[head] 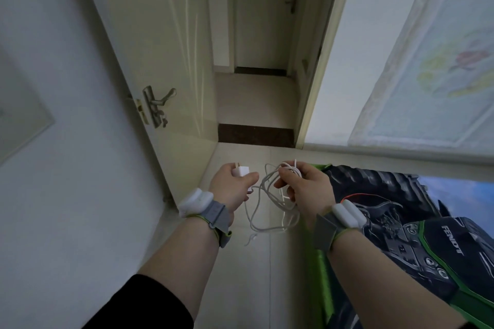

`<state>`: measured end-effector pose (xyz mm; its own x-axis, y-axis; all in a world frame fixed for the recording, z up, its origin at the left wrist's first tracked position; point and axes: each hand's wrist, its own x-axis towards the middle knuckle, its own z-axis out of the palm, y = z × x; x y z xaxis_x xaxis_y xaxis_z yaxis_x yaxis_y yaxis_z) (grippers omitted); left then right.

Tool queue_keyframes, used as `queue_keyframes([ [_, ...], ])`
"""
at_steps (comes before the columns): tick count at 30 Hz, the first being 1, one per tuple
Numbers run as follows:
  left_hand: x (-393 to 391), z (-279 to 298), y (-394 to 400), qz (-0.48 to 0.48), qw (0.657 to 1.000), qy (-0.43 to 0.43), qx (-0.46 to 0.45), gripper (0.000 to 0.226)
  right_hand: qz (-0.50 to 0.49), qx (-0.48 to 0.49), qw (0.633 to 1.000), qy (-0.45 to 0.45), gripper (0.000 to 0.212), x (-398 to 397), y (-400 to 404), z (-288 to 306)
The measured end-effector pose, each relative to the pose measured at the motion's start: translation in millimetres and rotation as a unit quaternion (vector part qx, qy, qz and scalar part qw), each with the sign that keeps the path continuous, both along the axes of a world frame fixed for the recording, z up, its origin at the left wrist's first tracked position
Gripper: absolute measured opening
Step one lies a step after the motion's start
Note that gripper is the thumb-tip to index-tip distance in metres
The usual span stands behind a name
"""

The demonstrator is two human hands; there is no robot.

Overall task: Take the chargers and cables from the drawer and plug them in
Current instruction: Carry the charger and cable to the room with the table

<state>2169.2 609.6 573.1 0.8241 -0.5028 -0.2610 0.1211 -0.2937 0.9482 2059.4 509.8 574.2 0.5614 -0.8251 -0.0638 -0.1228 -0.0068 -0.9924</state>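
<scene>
Head view is showing both forearms reaching forward and down over a pale tiled floor (240,262), palms turned inward toward each other. Left hand (232,187) is gripping a small white charger (241,170), fingers curled around it, thumb lying along its near side, 2 prongs poking out past the knuckles on the far side. Right hand (304,187) is pinching a bunch of white cable (270,195), fingers closed on several loops near the top of the tangle. Cable is running from under the left thumb across the gap to the right hand, slack loops hanging below and between both hands, a loose end dangling lowest. Hands are near each other, not touching.

Each wrist is wearing a grey strap with a white sensor block: left wrist band (203,208), right wrist band (339,219). Black sleeve (149,304) is pushed up on the left forearm. Open cream door (149,61) with a metal handle (157,105) is standing ahead on the left. Dark printed bedding with green trim (417,222) is lying at right, under the right forearm.
</scene>
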Motion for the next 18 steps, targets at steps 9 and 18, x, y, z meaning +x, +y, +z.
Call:
queue_keyframes([
  [9, 61.5, -10.5, -80.3, 0.0, 1.0, 0.018, -0.005, 0.06, 0.007, 0.01, 1.0, 0.006, 0.005, 66.7, -80.2, -11.0],
  [18, 130.8, -7.5, -195.3, 0.035, 0.999, 0.018, 0.003, 0.065, 0.055, 0.022, 0.998, 0.008, 0.005, 135.0, -204.5, -8.2],
])
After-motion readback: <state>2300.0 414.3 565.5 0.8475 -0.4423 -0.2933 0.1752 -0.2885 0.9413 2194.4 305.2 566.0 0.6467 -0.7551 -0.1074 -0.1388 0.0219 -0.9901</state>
